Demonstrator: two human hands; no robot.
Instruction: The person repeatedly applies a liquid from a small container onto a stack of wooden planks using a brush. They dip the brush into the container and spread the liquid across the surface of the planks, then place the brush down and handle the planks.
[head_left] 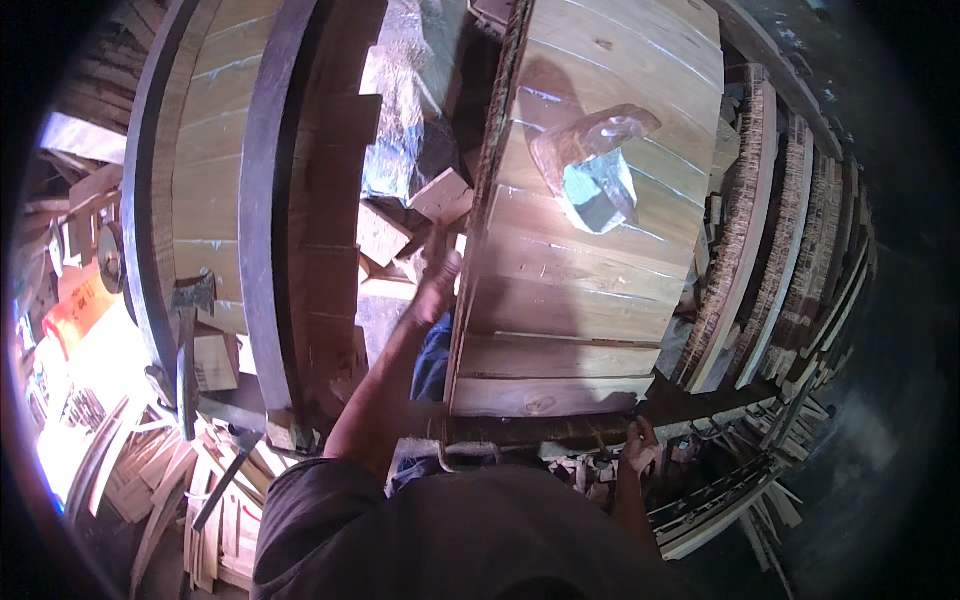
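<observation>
A large panel of pale wooden boards [580, 270] lies in front of me, with light lines along its joints. My left hand [437, 283] is at the panel's dark left edge, its fingers stretched away from me and the thumb apart. By the near right corner, my right hand [640, 447] has its fingers bent in. Whatever they hold, if anything, is too small to make out. On top of the boards rests a curved brown wooden piece [560, 155] around a shiny, pale bluish patch whose kind I cannot tell.
Left of my arm stand curved dark-edged frames [265, 200] with boards between them. A hatchet-like tool [188, 340] leans there. Wood blocks [383, 232] lie beyond my left hand. Scrap strips [150, 465] heap at lower left. Several rough-edged slats [735, 220] stand at right.
</observation>
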